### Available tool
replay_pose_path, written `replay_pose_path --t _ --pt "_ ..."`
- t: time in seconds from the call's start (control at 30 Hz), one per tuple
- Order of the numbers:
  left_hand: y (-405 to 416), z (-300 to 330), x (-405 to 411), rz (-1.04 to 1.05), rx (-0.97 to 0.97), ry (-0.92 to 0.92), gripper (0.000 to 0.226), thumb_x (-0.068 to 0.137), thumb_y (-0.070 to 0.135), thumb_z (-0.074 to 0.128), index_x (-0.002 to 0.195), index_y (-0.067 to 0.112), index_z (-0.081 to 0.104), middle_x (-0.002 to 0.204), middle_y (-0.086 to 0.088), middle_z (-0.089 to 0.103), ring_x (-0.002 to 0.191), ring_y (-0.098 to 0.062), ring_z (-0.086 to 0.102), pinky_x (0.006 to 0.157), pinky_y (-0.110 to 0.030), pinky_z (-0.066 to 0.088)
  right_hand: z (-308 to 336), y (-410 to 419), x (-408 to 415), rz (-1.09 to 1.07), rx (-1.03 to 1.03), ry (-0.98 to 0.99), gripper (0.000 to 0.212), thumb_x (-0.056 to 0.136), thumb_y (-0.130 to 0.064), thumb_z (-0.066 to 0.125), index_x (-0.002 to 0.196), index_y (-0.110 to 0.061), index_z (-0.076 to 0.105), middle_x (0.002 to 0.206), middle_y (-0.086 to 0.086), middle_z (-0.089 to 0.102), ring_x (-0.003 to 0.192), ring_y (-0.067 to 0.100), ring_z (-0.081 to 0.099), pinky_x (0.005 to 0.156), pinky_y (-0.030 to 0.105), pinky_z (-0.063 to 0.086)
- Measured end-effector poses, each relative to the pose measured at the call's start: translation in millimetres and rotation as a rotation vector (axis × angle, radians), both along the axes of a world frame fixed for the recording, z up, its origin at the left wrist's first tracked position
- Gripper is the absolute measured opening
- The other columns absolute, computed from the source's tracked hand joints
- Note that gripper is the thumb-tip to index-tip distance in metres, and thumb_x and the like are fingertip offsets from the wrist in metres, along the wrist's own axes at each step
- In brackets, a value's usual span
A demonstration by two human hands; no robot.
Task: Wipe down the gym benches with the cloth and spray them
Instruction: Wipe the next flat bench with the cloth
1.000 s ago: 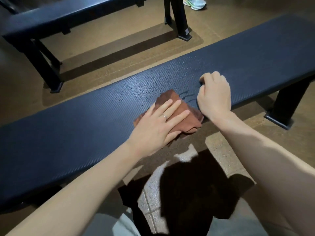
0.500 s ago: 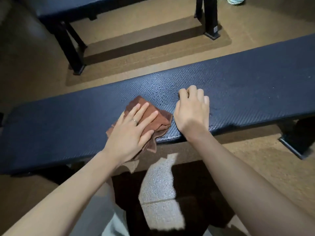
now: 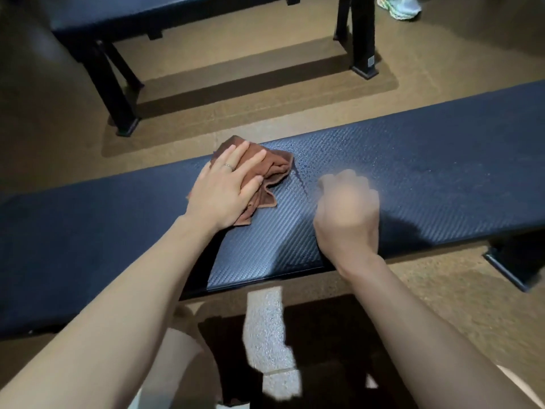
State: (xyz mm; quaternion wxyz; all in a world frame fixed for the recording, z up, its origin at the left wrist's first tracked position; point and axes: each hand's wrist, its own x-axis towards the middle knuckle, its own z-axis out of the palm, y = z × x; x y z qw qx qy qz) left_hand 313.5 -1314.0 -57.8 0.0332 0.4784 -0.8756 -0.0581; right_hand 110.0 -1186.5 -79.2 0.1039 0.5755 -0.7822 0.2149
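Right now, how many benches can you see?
2. The near bench runs across the middle, under the left hand pressing the cloth. The far bench stands at the top, partly cut off. Others may lie outside view.

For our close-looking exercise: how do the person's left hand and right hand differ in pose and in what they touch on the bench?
The left hand lies flat with straight fingers, pressing the brown cloth; the right hand is curled into a loose fist and touches no cloth. The left hand wears a ring; none shows on the right hand. The left hand is sharp, the right hand blurred. Both are over the near bench.
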Motion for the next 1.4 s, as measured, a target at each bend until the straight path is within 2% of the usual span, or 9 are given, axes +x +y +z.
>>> replay_pose_path --t 0.1,0.2,0.4,0.57,0.7,0.87,1.03,1.2,1.4 --pt "-32.7 -0.3 0.9 0.039 -0.03 -0.004 0.056 0.103 0.059 0.022 0.156 0.045 0.031 0.159 0.003 0.042 0.147 -0.023 0.036 0.115 -0.049 0.035 0.4 1.4 -1.1 -0.014 -0.024 -0.045 0.016 0.091 -0.015 0.047 0.099 -0.011 0.061 0.098 0.01 0.054 0.084 0.031 0.047 0.073 0.044 0.035" --pt "-64.7 4.4 5.1 0.067 -0.002 -0.037 0.052 0.104 0.06 0.024 0.15 0.041 0.042 0.131 -0.006 0.062 0.123 -0.033 0.058 0.094 -0.048 0.048 -1.0 2.1 -0.2 -0.008 -0.025 -0.041 0.019 0.091 -0.017 0.046 0.1 -0.009 0.06 0.099 0.011 0.054 0.086 0.032 0.047 0.074 0.044 0.036" --pt "-78.2 8.8 60.3 0.069 0.069 0.002 0.05 0.102 0.061 0.023 0.136 0.036 0.05 0.128 -0.006 0.066 0.115 -0.033 0.062 0.089 -0.048 0.051 -1.0 1.2 -0.3 -0.06 -0.012 -0.067 0.026 0.091 -0.015 0.041 0.103 -0.006 0.062 0.1 0.014 0.054 0.086 0.034 0.048 0.077 0.044 0.036" --pt "-68.0 9.7 101.7 0.155 -0.03 -0.013 0.044 0.106 0.049 0.03 0.125 0.02 0.058 0.118 -0.014 0.064 0.112 -0.038 0.059 0.09 -0.049 0.046 3.2 -2.7 4.6 -0.099 0.062 -0.078 0.023 0.092 -0.016 0.043 0.103 -0.008 0.061 0.102 0.012 0.055 0.089 0.034 0.048 0.079 0.046 0.039" --pt "-62.4 9.3 37.2 0.09 -0.045 -0.032 0.046 0.106 0.048 0.028 0.127 0.021 0.059 0.124 -0.014 0.065 0.119 -0.036 0.057 0.1 -0.05 0.041 4.4 -4.4 8.4 -0.103 0.084 -0.044 0.028 0.093 -0.021 0.038 0.102 -0.007 0.061 0.101 0.012 0.054 0.089 0.033 0.046 0.079 0.046 0.04" --pt "-56.5 1.5 -57.6 -0.019 -0.035 -0.031 0.045 0.104 0.049 0.029 0.128 0.022 0.057 0.128 -0.013 0.064 0.121 -0.037 0.056 0.101 -0.05 0.04 7.1 -5.7 12.2 -0.123 0.12 0.003 0.032 0.092 -0.022 0.035 0.103 -0.007 0.061 0.103 0.013 0.055 0.091 0.035 0.048 0.079 0.047 0.042" --pt "-43.8 -5.6 -25.8 -0.128 -0.053 -0.001 0.052 0.105 0.049 0.03 0.154 0.033 0.039 0.156 -0.009 0.046 0.143 -0.03 0.041 0.113 -0.053 0.035 6.8 -1.9 9.0 -0.106 0.089 -0.004 0.021 0.09 -0.014 0.046 0.103 -0.006 0.061 0.101 0.013 0.056 0.09 0.035 0.05 0.079 0.047 0.043" --pt "13.7 3.8 38.3 -0.226 -0.013 -0.002 0.059 0.104 0.05 0.023 0.159 0.032 0.035 0.168 -0.005 0.027 0.156 -0.024 0.022 0.121 -0.055 0.026 12.5 8.7 -9.8 -0.094 0.071 -0.017 0.019 0.091 -0.013 0.05 0.105 -0.009 0.061 0.099 0.011 0.06 0.09 0.036 0.054 0.079 0.044 0.039" --pt "45.1 5.4 -43.1 -0.273 -0.013 -0.06 0.06 0.105 0.052 0.023 0.16 0.031 0.031 0.17 -0.009 0.02 0.157 -0.028 0.016 0.123 -0.057 0.018 5.5 45.6 -105.2 -0.388 0.058 -0.033 0.023 0.094 -0.019 0.048 0.108 -0.009 0.063 0.108 0.017 0.058 0.099 0.042 0.054 0.086 0.048 0.042"
